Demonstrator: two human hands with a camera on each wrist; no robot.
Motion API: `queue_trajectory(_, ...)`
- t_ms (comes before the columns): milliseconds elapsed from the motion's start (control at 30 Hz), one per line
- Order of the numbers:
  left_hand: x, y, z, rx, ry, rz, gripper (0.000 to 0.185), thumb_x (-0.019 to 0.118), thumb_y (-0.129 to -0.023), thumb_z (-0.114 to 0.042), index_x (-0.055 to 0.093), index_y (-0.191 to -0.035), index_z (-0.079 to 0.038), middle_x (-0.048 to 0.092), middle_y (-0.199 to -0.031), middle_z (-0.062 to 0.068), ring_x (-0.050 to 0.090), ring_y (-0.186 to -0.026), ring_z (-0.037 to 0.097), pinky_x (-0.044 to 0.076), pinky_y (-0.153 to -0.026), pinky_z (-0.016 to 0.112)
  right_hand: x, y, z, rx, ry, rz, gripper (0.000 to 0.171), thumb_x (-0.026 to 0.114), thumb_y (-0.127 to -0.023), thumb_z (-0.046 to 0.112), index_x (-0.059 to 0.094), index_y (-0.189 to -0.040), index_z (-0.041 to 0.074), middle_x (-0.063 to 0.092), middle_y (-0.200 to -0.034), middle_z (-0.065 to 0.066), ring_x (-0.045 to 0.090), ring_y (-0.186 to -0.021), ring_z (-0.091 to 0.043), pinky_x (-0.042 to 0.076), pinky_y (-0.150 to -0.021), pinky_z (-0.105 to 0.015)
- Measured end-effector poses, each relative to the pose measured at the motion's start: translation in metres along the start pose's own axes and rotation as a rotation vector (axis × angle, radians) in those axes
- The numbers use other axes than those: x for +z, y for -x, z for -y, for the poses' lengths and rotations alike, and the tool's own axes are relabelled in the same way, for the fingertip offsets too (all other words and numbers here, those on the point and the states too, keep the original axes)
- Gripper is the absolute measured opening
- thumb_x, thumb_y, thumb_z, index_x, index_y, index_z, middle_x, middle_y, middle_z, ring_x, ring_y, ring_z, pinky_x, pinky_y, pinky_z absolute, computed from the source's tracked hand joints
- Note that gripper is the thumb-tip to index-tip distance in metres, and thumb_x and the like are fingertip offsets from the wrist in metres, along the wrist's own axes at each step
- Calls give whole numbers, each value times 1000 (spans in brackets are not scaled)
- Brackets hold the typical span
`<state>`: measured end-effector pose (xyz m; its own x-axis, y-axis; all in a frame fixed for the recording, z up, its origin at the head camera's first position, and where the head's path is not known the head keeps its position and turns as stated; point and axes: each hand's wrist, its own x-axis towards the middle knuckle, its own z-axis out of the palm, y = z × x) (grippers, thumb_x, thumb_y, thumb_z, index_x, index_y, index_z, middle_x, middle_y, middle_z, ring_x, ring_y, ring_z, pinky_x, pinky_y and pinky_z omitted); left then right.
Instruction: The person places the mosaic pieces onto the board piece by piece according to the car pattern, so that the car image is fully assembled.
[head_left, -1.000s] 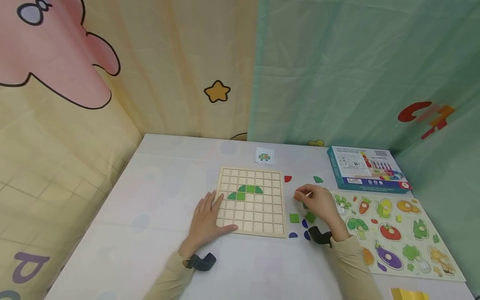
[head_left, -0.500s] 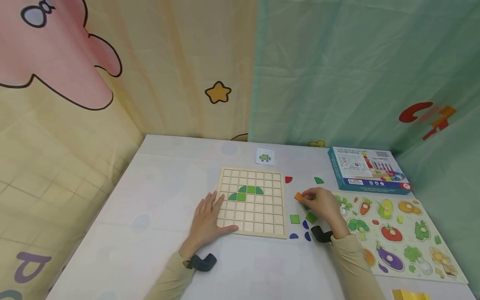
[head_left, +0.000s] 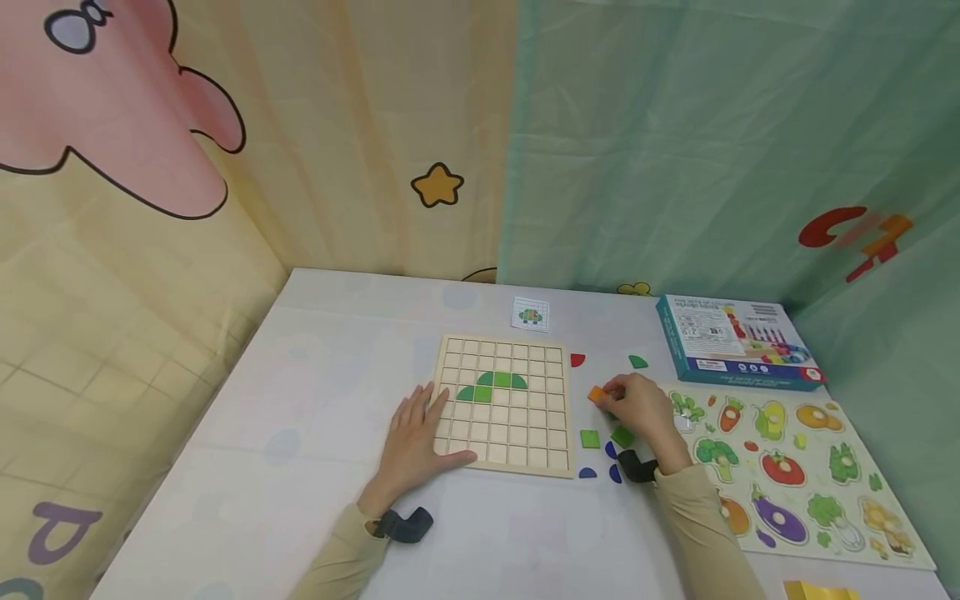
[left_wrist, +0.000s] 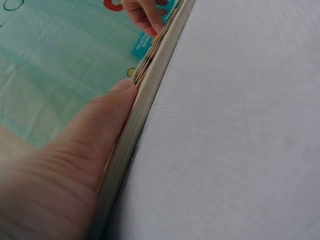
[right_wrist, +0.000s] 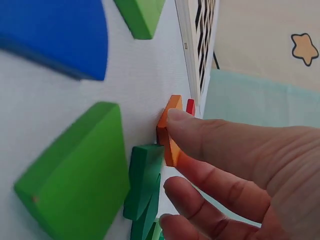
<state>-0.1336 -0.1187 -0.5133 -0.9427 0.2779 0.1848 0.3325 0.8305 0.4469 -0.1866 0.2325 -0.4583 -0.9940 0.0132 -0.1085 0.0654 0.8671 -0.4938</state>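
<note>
Right hand (head_left: 639, 408): thumb and fingers pinch an orange block (head_left: 596, 394), just right of the gridded board (head_left: 519, 434) and beside dark green pieces (right_wrist: 145, 175). Left hand (head_left: 411, 433): fingers spread at the board's near left corner. Beyond the board lies a card (head_left: 530, 315); farther right, a box (head_left: 738, 342).

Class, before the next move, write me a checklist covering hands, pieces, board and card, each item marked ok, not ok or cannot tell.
1. Left hand touching the board: ok.
2. Orange piece in the grip of the right hand: ok, pinched.
3. Orange piece over the board: not ok, it is to the right.
4. Orange piece fully off the table: cannot tell.
5. Card uncovered: ok.
6. Red piece on the board: not ok, beside it.
</note>
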Motion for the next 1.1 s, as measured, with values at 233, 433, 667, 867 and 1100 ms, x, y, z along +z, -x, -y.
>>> queue_trajectory(233, 0, 1, 0, 1, 4, 7, 107, 68, -70, -67, 29, -149, -6, 18, -154, 19, 9, -141, 33, 8, -113, 47, 3, 6, 0, -47, -20, -34, 21, 75, -82, 18, 62, -92, 4, 62, -86, -10, 52, -69, -22, 45, -55, -30)
queue_trajectory(433, 1, 1, 0, 2, -7, 4, 107, 68, -71, -67, 28, -149, -6, 18, -154, 19, 9, -142, 33, 7, -113, 47, 9, 12, 2, -105, -56, -53, 19, 76, -81, 16, 60, -85, 7, 62, -80, -7, 51, -65, -20, 43, -53, -29)
queue_trajectory(667, 0, 1, 0, 0, -13, 5, 107, 67, -71, -68, 28, -149, -6, 17, -154, 19, 9, -142, 33, 7, -113, 46, 13, 15, 5, -130, -48, -51, 17, 77, -80, 15, 63, -85, 8, 62, -77, -3, 50, -65, -19, 41, -54, -29)
queue_trajectory(867, 1, 1, 0, 1, -17, 7, 107, 67, -71, -68, 28, -149, -6, 18, -154, 19, 8, -142, 32, 8, -113, 47, 10, 18, 18, -175, -59, -68, 13, 77, -80, 14, 67, -86, 9, 63, -78, -2, 49, -61, -17, 42, -51, -29)
queue_trajectory(1100, 1, 0, 1, 2, -12, 6, 107, 68, -70, -67, 28, -149, -6, 18, -154, 19, 8, -142, 32, 8, -113, 47, 10, 15, 42, -252, -47, -59, 15, 77, -80, 15, 73, -92, 7, 64, -77, 1, 48, -62, -16, 40, -52, -28)
